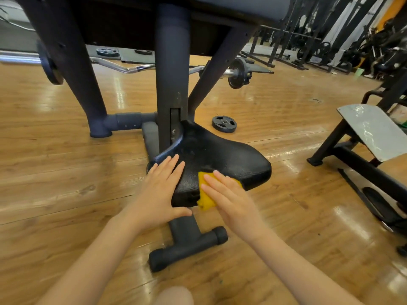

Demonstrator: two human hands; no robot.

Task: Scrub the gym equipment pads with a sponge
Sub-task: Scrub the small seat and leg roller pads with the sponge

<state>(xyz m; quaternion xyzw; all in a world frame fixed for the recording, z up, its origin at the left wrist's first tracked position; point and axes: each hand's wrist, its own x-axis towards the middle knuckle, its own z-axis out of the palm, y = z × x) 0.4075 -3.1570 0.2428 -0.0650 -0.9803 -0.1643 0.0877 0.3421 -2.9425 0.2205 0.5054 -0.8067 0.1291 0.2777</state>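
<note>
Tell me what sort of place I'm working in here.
Most likely a gym. A curl bar loaded with plates rests behind the bench, a loose weight plate lies on the wooden floor, and racks stand along the far wall.

I see a round weight plate (pixel 224 123) lying flat on the shiny wood floor (pixel 66 133). A bent bar (pixel 132 68) lies behind. A gray bench (pixel 372 130) stands nearby.

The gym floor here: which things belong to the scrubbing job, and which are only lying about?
In use:
sponge
seat pad
left hand
right hand

Lying about:
weight plate
curl bar
bench
</note>
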